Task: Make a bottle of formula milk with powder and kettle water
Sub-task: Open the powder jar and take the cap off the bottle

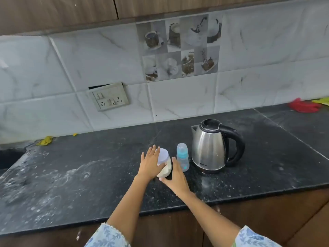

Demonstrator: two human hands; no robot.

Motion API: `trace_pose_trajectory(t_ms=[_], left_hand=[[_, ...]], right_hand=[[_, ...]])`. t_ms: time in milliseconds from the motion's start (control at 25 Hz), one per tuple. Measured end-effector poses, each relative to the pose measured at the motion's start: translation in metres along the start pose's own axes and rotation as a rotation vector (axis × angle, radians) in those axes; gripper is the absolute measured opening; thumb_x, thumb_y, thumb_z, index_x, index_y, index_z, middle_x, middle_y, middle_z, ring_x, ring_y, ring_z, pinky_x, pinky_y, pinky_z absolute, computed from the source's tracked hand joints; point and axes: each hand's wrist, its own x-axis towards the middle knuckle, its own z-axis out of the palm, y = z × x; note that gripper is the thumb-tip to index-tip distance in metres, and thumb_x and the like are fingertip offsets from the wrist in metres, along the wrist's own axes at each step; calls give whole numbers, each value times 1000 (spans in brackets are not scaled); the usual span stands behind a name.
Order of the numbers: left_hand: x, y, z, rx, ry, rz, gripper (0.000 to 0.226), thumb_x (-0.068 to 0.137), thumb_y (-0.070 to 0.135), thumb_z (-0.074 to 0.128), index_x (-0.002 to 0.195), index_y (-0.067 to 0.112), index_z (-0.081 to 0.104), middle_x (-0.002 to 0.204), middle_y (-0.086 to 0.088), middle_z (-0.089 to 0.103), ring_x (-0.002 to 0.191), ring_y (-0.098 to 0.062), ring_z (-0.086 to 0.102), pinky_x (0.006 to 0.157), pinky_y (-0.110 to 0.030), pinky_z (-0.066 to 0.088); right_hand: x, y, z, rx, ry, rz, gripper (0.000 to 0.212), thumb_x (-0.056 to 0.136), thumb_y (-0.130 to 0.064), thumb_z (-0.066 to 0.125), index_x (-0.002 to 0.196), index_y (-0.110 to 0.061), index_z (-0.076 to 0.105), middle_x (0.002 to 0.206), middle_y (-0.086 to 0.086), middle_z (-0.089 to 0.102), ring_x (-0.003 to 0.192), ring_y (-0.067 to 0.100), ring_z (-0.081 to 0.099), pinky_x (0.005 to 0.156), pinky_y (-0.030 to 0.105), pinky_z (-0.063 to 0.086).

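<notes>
A clear jar of pale powder point(166, 168) with a lilac lid stands on the black counter point(99, 175). My left hand point(150, 164) rests against the jar's left side and lid, fingers spread. My right hand point(176, 175) touches its lower right side, fingers apart. Whether either hand grips the jar is unclear. Just right of the jar stands a capped baby bottle point(182, 156) with a blue collar. A steel electric kettle point(211, 145) with a black lid and handle sits to the right of the bottle, lid closed.
A sink edge point(10, 155) lies at the far left with a yellow cloth point(45, 140) behind it. Red and yellow gloves point(302, 105) lie at the back right. A wall socket plate point(109, 96) is on the tiled wall. White dust streaks the counter's left part.
</notes>
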Motion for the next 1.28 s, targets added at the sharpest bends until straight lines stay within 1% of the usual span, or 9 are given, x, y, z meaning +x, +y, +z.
trace_pose_trajectory(t_ms=[120, 280, 440, 720, 840, 1000, 1080, 1160, 1280], left_hand=[[18, -5, 0, -36, -107, -14, 78, 91, 44, 51, 151, 18, 7, 160, -7, 7, 147, -24, 8, 118, -49, 8], [32, -10, 3, -106, -156, 7, 72, 90, 37, 54, 149, 21, 18, 158, -7, 18, 145, -23, 19, 117, -41, 20], [29, -10, 5, 153, -102, 55, 59, 93, 38, 48, 146, 24, 26, 148, -12, 31, 122, -34, 41, 101, -38, 33], [25, -4, 16, 270, 65, 70, 50, 94, 39, 46, 138, 15, 41, 123, -20, 49, 95, -33, 49, 88, -39, 37], [22, 5, 15, 356, 6, -29, 54, 96, 47, 36, 138, 14, 35, 122, -18, 48, 101, -31, 47, 92, -37, 33], [38, 12, -6, 523, -30, -156, 67, 87, 67, 35, 123, 11, 44, 123, -15, 57, 112, -32, 50, 100, -42, 32], [45, 4, -11, 362, -135, -74, 74, 86, 58, 49, 143, 16, 27, 151, -17, 30, 137, -35, 30, 112, -48, 23], [50, -3, -13, 155, -354, 61, 89, 84, 35, 65, 150, 28, 6, 160, -7, 5, 146, -30, 10, 116, -49, 22], [54, -5, -14, 272, -358, 42, 89, 76, 27, 72, 147, 28, 18, 147, -7, 36, 132, -30, 37, 102, -41, 43]], right_hand=[[15, 0, 5, 129, -69, 88, 114, 70, -29, 84, 153, -12, 8, 160, 1, 19, 147, 17, 19, 117, 33, 27], [38, 8, 13, 219, -92, 147, 109, 56, -35, 89, 146, -21, 28, 142, -8, 48, 130, 6, 46, 108, 26, 40], [45, 18, 18, 283, -41, 118, 81, 57, -22, 86, 126, -34, 45, 117, -18, 60, 109, -1, 58, 93, 22, 50], [44, 20, 19, 296, -7, 61, 81, 56, -27, 87, 128, -26, 49, 114, -17, 63, 106, 2, 60, 88, 24, 53], [42, 16, 19, 269, 9, 59, 79, 57, -42, 83, 127, -25, 50, 115, -15, 63, 106, 2, 60, 89, 24, 52], [39, 18, 18, 197, 19, 63, 89, 54, -43, 84, 132, -25, 45, 119, -15, 61, 107, 5, 59, 86, 27, 53], [39, 18, 17, 182, 31, 52, 87, 55, -43, 83, 132, -26, 45, 120, -14, 61, 108, 5, 58, 86, 27, 53], [39, 16, 15, 198, 40, 54, 83, 56, -42, 84, 129, -27, 48, 117, -16, 61, 106, 2, 59, 85, 25, 53], [38, 12, 12, 188, 50, 60, 81, 55, -47, 82, 127, -28, 49, 114, -18, 62, 101, 0, 59, 81, 20, 52]])
